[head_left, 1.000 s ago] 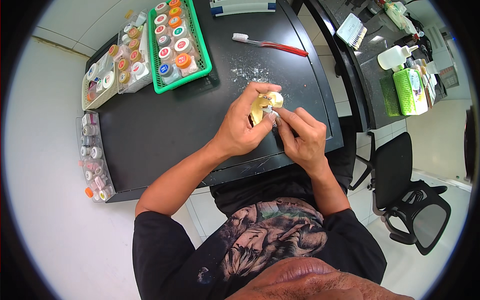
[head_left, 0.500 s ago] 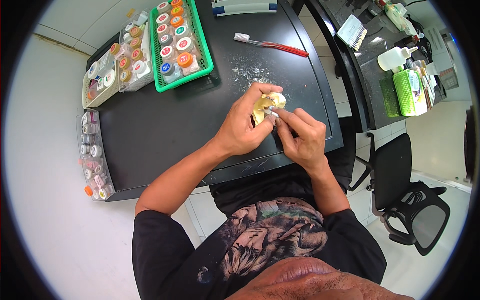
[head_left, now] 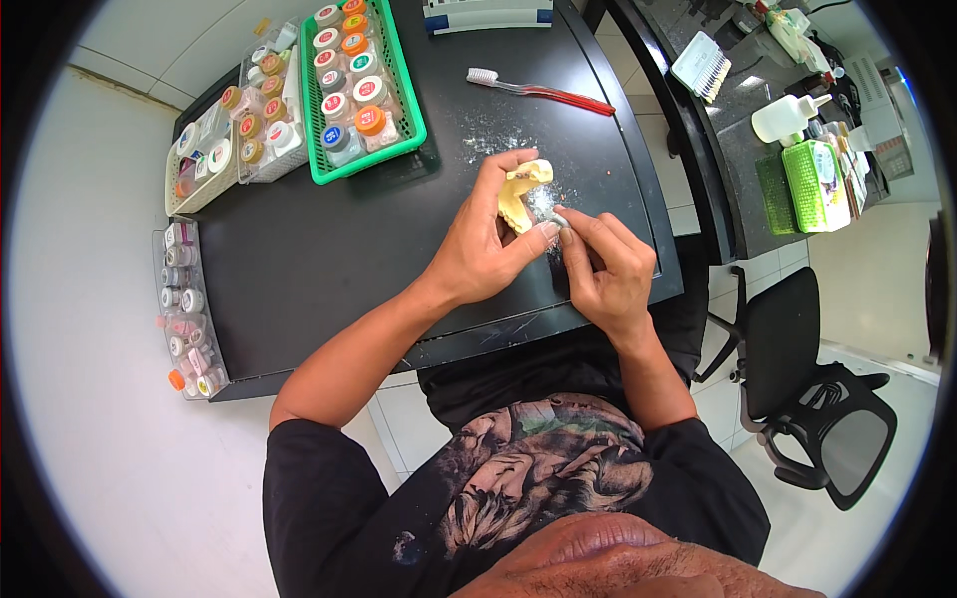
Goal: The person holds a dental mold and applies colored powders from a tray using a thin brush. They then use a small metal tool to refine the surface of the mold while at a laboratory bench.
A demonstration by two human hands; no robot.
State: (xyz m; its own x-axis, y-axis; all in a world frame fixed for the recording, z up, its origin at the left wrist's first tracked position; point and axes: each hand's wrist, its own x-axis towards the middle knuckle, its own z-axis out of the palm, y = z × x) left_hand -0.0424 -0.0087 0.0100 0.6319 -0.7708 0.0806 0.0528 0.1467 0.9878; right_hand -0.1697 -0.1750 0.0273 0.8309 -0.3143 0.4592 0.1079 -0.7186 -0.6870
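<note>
A pale yellow, arch-shaped dental cast [head_left: 514, 206] is in my left hand [head_left: 475, 245], its fingers curled behind the cast and its thumb stretched toward my right fingertips. My right hand [head_left: 610, 267] pinches a small greyish-white piece [head_left: 560, 221] between thumb and fingers, just right of the cast and apart from it. The left thumb tip reaches this piece. Its exact kind is too small to tell and partly covered by fingers. White powder [head_left: 544, 202] lies on the table under and beyond both hands.
A red-handled toothbrush [head_left: 543, 92] lies farther back on the black table [head_left: 299, 299]. At the left stand a green basket [head_left: 412, 110] of lidded jars, white baskets [head_left: 204, 199] and a clear rack [head_left: 214, 344] of small pots. A side counter and black chair [head_left: 788, 339] are at right.
The cast has tilted and shifted slightly left and up in my left hand. My right fingers, with the small piece, have drawn back from inside the arch.
</note>
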